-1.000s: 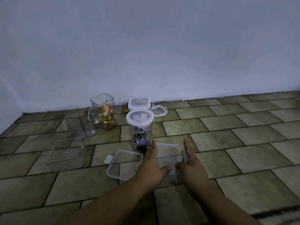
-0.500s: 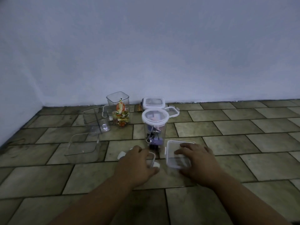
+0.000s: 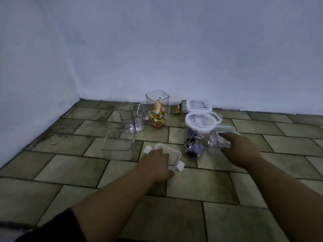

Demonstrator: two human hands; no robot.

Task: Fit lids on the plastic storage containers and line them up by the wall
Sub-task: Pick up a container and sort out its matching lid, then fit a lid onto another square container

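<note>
My left hand (image 3: 156, 164) grips a clear rectangular lid (image 3: 172, 155) with white clips, lying on the tiled floor. My right hand (image 3: 240, 149) holds a small clear container (image 3: 222, 137), lifted and tilted, right of a round lidded jar (image 3: 198, 133) with purple and metal clips inside. Left of the lid stands a low open container (image 3: 118, 145). Behind it are an open square container (image 3: 132, 117) and a tall open one (image 3: 157, 109) with colourful pieces. A lidded container (image 3: 198, 106) sits by the wall (image 3: 174, 49).
A loose lid (image 3: 216, 117) lies behind the round jar. A side wall meets the floor at the left, forming a corner. Bare tiles stretch to the right and in front of me.
My hands moved apart: the left went onto the clipped lid and gripped it, the right lifted the small container up and right beside the round jar. The camera view swung left.
</note>
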